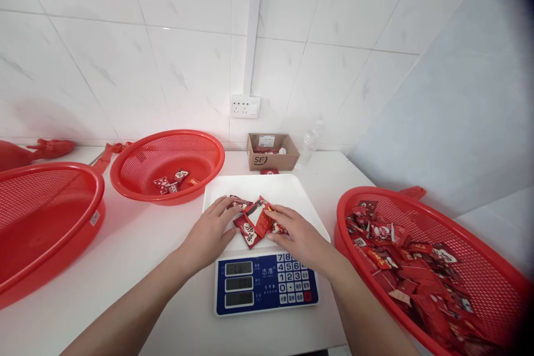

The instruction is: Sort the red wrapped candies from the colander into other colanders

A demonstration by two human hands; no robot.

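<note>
Red snack packets (249, 233) lay on the digital scale (267, 283), between the left hand (211, 233) and right hand (302, 233), both with thumb and fingers apart. Much seemed left: the right-side colander (484, 261) was heaped, the rear colander (139, 158) held few.

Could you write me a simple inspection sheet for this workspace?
Surface: white tabletop, under the scale.
Job's things: several red packets on the scale; a right-side basket heaped with more, and a back-left basket holding a few.
Clutter: cardboard box with things inside, clear bottle beside it.
Hands: left hand and right hand both at the packets on the scale; how firmly they grip cannot be told.
Cables: nothing seen; white trunking runs down to a socket.
Surroundings: tiled wall behind.
</note>
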